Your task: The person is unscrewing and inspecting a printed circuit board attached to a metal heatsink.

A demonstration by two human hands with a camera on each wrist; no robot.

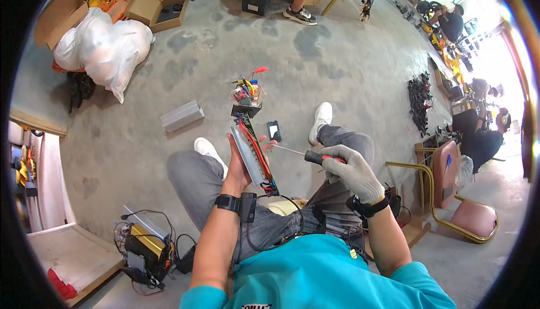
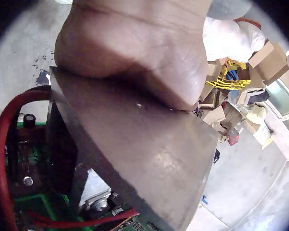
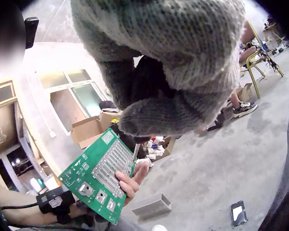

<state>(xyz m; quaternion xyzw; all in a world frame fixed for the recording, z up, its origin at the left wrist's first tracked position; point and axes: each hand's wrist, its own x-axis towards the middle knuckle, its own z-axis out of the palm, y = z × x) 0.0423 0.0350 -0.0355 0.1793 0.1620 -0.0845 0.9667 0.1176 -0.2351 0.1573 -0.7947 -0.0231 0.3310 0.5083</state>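
My bare left hand [image 1: 238, 161] grips a long circuit assembly with a grey metal heat sink [image 1: 247, 154] and red wires. In the right wrist view the green board [image 3: 101, 173] shows its soldered back, with left fingers [image 3: 128, 182] at its edge. The left wrist view has the metal plate [image 2: 149, 144] against the palm [image 2: 135, 57]. My gloved right hand [image 1: 351, 171] holds a screwdriver [image 1: 315, 157] by its black and red handle; its shaft points left at the assembly. Whether the tip touches it, I cannot tell. Coloured wires [image 1: 247, 92] stick out at the far end.
On the floor lie an aluminium profile [image 1: 183, 116] and a small black device [image 1: 274, 130]. White bags [image 1: 107, 47] and an open carton [image 1: 160, 10] are at the upper left. A wired gold unit [image 1: 147, 244] sits lower left, a chair [image 1: 450, 196] at right. Other people sit nearby.
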